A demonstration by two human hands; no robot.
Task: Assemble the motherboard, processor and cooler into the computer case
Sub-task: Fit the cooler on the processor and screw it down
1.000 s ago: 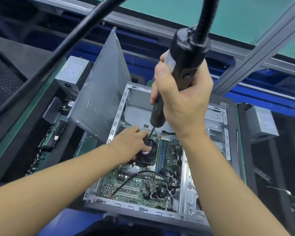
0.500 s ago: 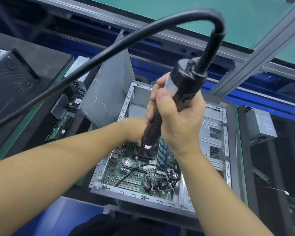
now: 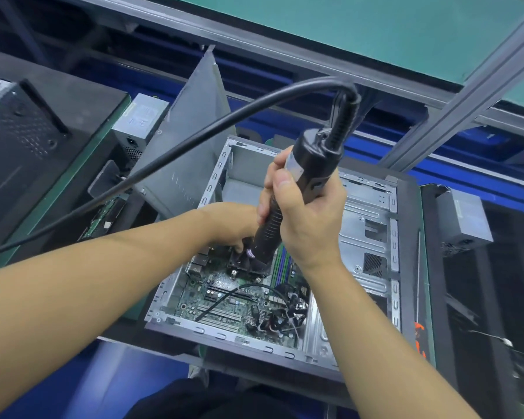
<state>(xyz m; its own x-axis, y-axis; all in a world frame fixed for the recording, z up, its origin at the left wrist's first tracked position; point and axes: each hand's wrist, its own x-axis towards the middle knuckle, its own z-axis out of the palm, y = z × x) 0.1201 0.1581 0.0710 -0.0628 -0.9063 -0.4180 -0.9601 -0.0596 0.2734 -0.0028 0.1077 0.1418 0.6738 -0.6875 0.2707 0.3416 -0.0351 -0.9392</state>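
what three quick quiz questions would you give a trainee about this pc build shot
1. True or false: the right hand grips the electric screwdriver.
2. The screwdriver's tip is down at: A the cooler, B a keyboard, C a monitor screen.
3. Short answer: what board lies flat inside the computer case?

Key: 1 true. 2 A. 3 the motherboard.
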